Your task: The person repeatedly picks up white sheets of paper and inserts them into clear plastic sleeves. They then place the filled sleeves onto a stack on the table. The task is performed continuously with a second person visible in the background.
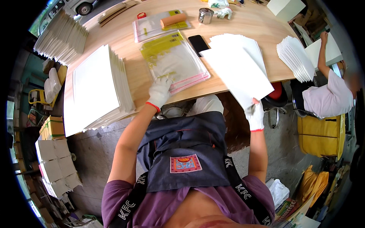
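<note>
The gloved left hand [159, 91] lies flat, fingers spread, on the near edge of a stack of clear bags [175, 60] with yellow print and pink strips, mid-table [133, 76]. The gloved right hand [255, 114] pinches a plain white sheet [239, 72], held tilted over the table's near right edge.
</note>
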{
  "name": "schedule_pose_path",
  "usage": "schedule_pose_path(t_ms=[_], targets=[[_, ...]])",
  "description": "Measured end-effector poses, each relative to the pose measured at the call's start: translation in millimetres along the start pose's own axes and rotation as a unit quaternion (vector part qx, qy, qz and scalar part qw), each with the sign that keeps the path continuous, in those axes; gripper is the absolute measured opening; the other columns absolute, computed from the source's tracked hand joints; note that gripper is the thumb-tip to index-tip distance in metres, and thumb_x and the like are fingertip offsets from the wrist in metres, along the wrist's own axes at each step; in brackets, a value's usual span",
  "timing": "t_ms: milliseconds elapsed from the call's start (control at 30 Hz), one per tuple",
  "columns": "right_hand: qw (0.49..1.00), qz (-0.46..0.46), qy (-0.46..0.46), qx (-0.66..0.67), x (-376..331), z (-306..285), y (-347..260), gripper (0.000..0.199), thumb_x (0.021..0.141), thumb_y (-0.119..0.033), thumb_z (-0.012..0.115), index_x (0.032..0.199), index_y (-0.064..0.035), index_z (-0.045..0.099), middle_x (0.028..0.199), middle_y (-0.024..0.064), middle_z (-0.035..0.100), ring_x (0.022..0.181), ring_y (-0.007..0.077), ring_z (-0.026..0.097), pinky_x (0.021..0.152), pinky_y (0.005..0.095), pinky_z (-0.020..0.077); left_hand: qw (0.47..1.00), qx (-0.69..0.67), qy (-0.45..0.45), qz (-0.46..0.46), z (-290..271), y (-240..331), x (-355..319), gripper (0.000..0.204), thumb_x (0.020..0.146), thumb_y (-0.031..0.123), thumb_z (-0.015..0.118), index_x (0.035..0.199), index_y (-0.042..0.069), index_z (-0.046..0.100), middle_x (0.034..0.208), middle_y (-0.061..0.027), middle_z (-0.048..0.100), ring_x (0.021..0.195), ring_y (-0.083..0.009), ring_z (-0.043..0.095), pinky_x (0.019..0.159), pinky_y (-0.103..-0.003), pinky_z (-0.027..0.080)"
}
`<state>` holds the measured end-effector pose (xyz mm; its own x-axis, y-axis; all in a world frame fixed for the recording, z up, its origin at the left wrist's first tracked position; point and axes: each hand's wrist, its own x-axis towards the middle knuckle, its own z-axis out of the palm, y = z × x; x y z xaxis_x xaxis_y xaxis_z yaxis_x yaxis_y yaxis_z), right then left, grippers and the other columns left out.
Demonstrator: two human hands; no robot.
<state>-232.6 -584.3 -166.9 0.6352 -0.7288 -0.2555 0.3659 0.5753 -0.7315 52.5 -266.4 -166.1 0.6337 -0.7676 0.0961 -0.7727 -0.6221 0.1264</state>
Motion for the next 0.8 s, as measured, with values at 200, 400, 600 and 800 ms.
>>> schedule_pose_path(t_ms=[200,400,600,800], targets=[[0.958,0.193,-0.18,-0.109,-72,20,-4,0.061,0.083,-0.023,0.061,0.132,0.008,0.043,0.123,0.0182,0.059,0.108,0.026,0.062,0.091,0.0358,0.0514,0.989,-0.132,0.043,-0.043,5,-15,3,0.023,0.075,0.01,0.062,0.097,0.013,0.06,0.1,-0.0063,0.061,0.099,-0.0291,0.057,0.079,-0.041,0.05],[0.971,0.188,-0.093,-0.116,-99,25,15,0.048,0.084,-0.019,0.058,0.125,0.0038,0.048,0.105,0.0105,0.064,0.082,0.0157,0.065,0.064,0.0233,0.0516,0.978,-0.182,0.105,0.007,9,-21,-15,0.03,0.072,0.004,0.058,0.1,0.014,0.061,0.107,-0.0033,0.059,0.105,-0.0283,0.055,0.082,-0.041,0.05],[0.963,0.254,-0.063,0.066,-111,26,51,0.032,0.089,-0.013,0.056,0.118,0.0004,0.055,0.116,0.0128,0.063,0.109,0.0267,0.061,0.096,0.0401,0.0491,0.974,-0.201,0.072,-0.078,-8,-16,-13,0.031,0.074,0.0,0.054,0.1,0.014,0.063,0.095,-0.0044,0.059,0.089,-0.0275,0.058,0.073,-0.038,0.049],[0.964,0.261,0.0,0.056,-120,44,64,0.015,0.095,-0.011,0.051,0.107,-0.0031,0.055,0.093,0.006,0.063,0.074,0.014,0.062,0.061,0.0262,0.0508,0.934,-0.346,0.089,-0.034,-21,-25,-3,0.042,0.075,-0.008,0.049,0.109,0.012,0.062,0.082,-0.0081,0.049,0.067,-0.0212,0.053,0.064,-0.031,0.045]])
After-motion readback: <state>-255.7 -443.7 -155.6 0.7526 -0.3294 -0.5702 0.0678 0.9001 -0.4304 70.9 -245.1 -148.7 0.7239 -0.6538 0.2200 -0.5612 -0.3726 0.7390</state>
